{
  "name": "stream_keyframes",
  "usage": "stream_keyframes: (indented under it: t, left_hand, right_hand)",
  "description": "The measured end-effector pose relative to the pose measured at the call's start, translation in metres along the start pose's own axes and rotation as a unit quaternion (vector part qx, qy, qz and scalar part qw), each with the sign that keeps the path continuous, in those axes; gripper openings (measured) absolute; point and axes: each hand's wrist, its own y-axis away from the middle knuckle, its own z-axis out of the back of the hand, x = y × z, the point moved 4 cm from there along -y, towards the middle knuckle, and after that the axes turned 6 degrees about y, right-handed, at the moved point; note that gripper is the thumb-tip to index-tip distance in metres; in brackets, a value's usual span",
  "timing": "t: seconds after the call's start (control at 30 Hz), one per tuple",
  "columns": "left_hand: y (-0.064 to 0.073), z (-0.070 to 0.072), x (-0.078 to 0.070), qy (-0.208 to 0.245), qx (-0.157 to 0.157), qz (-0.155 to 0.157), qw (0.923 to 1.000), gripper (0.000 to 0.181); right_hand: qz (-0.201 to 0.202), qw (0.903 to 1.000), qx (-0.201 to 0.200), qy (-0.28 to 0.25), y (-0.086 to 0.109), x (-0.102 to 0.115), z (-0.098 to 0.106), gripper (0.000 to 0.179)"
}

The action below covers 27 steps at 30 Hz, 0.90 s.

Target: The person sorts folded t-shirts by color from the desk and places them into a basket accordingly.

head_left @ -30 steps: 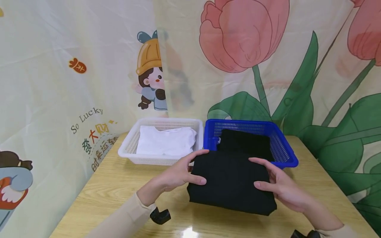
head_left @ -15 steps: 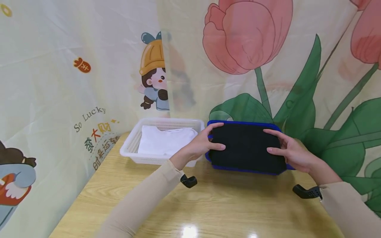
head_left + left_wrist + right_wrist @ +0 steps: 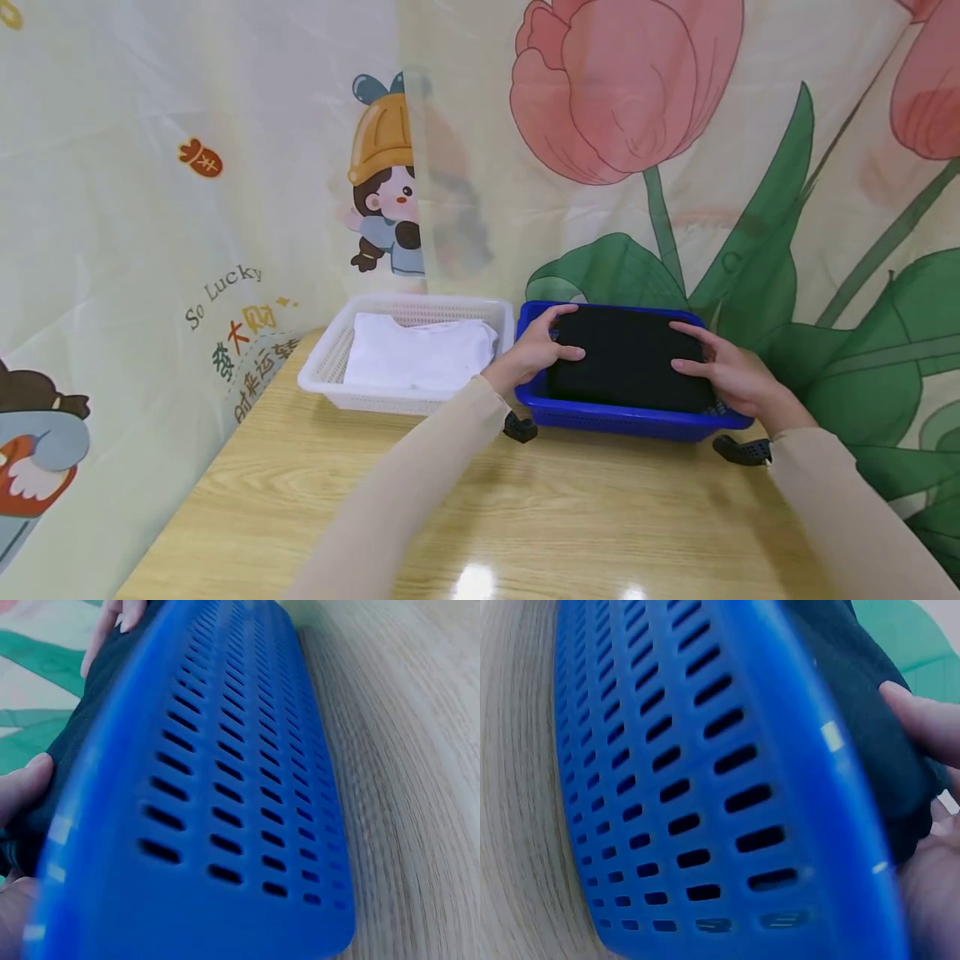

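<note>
A folded black garment [image 3: 628, 360] lies within the blue basket [image 3: 615, 421] in the head view, at about rim height. My left hand [image 3: 542, 348] holds its left end, thumb on top and the other fingers at the far side or beneath. At the opposite end, my right hand [image 3: 729, 375] grips it in much the same way. Both wrist views show the basket's slotted wall close up, with dark cloth [image 3: 82, 731] behind the rim and thumbs against it. The other black cloth seen earlier in the basket is hidden now.
Left of the blue basket stands a white basket [image 3: 405, 403] with a folded white garment [image 3: 420, 354] in it. Both sit at the back of a wooden table [image 3: 510, 508]. A printed curtain [image 3: 465, 150] hangs right behind them.
Both hands have carried the black garment forward from over the table to above the blue basket, then lowered it inside. The white basket stays where it was.
</note>
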Motion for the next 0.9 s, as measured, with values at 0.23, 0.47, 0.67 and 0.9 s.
stream_keyframes:
  t: [0.23, 0.47, 0.67, 0.9]
  left_hand:
    - [-0.013, -0.004, 0.022, -0.055, -0.034, 0.005, 0.9979, 0.083]
    - [-0.026, -0.012, 0.029, -0.101, -0.055, 0.043, 0.9924, 0.082]
    - [-0.031, -0.014, 0.031, -0.132, -0.083, 0.06, 0.986, 0.082]
    - [-0.03, -0.014, 0.035, -0.153, -0.101, 0.085, 0.9794, 0.082]
  right_hand:
    - [-0.017, 0.9998, -0.013, 0.003, -0.015, -0.012, -0.013, 0.082]
    - [-0.027, 0.9985, -0.045, 0.016, -0.021, -0.02, -0.016, 0.079]
    - [-0.024, 0.9967, -0.063, 0.046, -0.026, -0.021, -0.016, 0.08]
    - [-0.031, 0.9931, -0.07, 0.089, -0.031, -0.025, -0.016, 0.078]
